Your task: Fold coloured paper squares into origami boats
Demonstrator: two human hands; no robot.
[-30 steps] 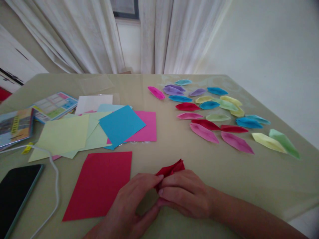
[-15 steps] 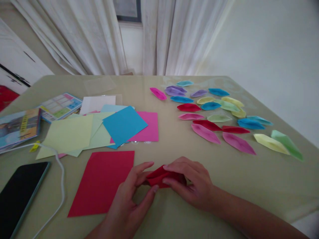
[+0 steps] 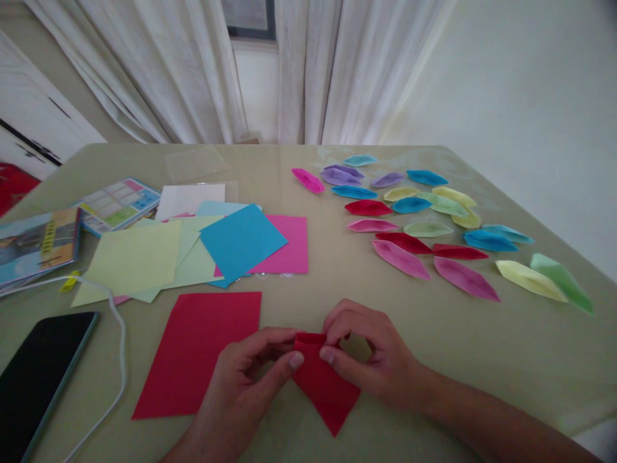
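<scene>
A folded piece of red paper (image 3: 328, 386) is held between both hands near the front of the table, its upper edge gapping slightly and a pointed corner aimed toward me. My left hand (image 3: 250, 379) pinches its upper left edge between thumb and fingers. With thumb and bent fingers, my right hand (image 3: 369, 350) grips the upper right edge. Left of the hands, a flat red sheet (image 3: 197, 347) lies on the table, partly covered by my left hand.
Colored paper sheets (image 3: 139, 257) overlap at the left, a blue square (image 3: 243, 241) on top. Several folded paper boats (image 3: 402, 257) spread across the right. A black phone (image 3: 43, 373), white cable (image 3: 120, 347) and booklets (image 3: 38, 241) lie at the left of the table (image 3: 482, 360).
The red paper has turned from a narrow boat-like shape lying sideways to a flatter piece with its point downward. Both hands have shifted their hold to its upper edge.
</scene>
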